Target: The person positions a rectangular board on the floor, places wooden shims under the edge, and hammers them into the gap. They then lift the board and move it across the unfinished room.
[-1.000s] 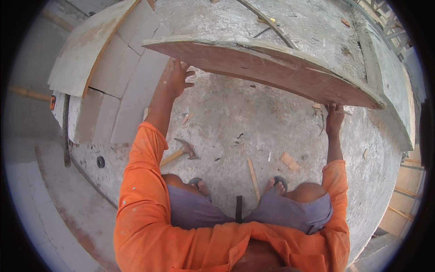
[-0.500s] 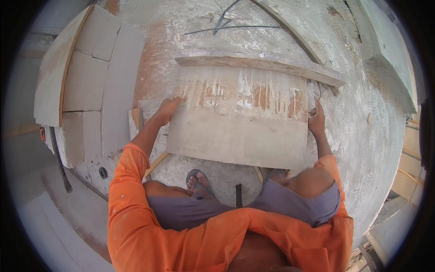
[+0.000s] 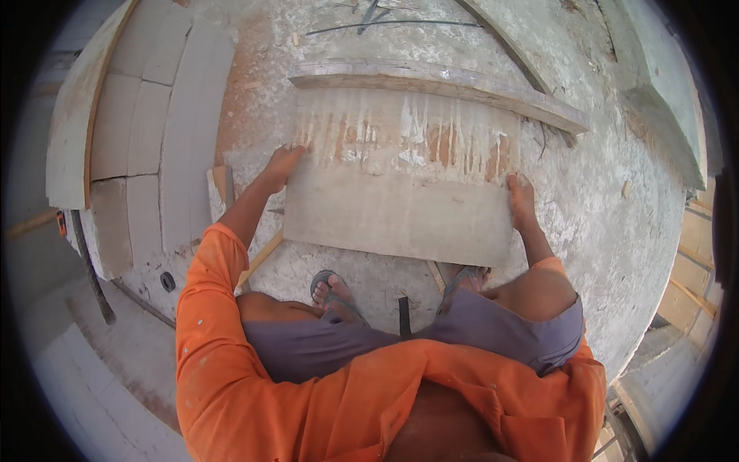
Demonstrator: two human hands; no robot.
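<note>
Between my hands lies a plywood board [image 3: 400,208], greyish, with drips of dried cement and brown bare patches across its far half. My left hand [image 3: 285,165] is closed on the board's left edge, its fingers partly hidden. On the opposite edge my right hand [image 3: 521,200] grips the board, thumb on top and the other fingers out of sight at the side. Along the board's far edge runs a thick timber beam [image 3: 439,83], whose right end reaches past the board's corner.
A long wooden batten [image 3: 512,50] slants beyond the beam, near a thin dark rod [image 3: 392,23]. Grey blocks [image 3: 146,127] and a leaning panel [image 3: 88,108] stand at left. A concrete ledge [image 3: 654,92] rises at right. Wood strips [image 3: 262,258] lie by my feet.
My right hand, earlier beside the right edge with a finger stretched out, has closed on the board. The whole scene sits slightly higher in the view. My left hand keeps its hold.
</note>
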